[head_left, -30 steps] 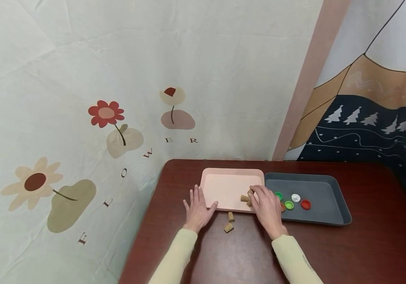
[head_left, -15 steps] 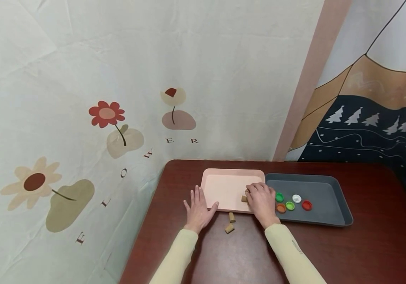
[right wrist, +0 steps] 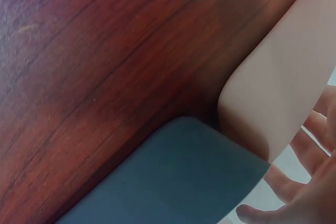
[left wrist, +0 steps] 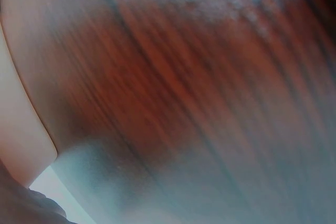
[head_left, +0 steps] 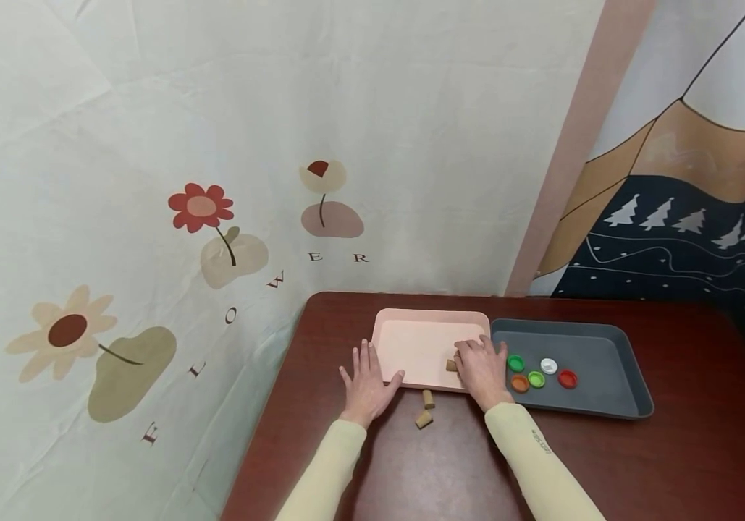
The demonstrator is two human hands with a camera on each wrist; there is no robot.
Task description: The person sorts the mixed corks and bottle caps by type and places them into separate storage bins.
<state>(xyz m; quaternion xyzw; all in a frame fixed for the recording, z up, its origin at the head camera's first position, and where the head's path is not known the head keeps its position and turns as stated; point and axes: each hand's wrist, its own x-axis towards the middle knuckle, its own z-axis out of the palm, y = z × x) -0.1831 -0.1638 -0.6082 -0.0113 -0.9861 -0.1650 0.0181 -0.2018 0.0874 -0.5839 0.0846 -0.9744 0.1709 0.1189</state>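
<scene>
My left hand [head_left: 367, 391] lies with fingers spread at the left edge of the pink tray [head_left: 407, 346], its thumb along the near rim. Inside that tray, toward its right end, my right hand [head_left: 481, 369] reaches down with bent fingers. A cork [head_left: 452, 366] shows beside the thumb; anything under the palm is hidden, and I cannot tell whether the fingertips grip a cork. In the right wrist view, fingers [right wrist: 307, 148] of the right hand stand apart behind the tray wall. Between my arms, two more corks, a farther cork [head_left: 428, 399] and a nearer cork [head_left: 423, 420], lie on the table.
Against the pink tray's right side stands a dark grey tray [head_left: 607, 362]. In its left half lie several caps: a dark green cap [head_left: 515, 363], an orange cap [head_left: 520, 383], a light green cap [head_left: 536, 379], a white cap [head_left: 549, 366] and a red cap [head_left: 567, 378].
My right hand has moved slightly left and lowered over the corks in the pink tray, uncovering the orange cap. A cork seen at its fingertips earlier is now hidden. My left hand stays put.
</scene>
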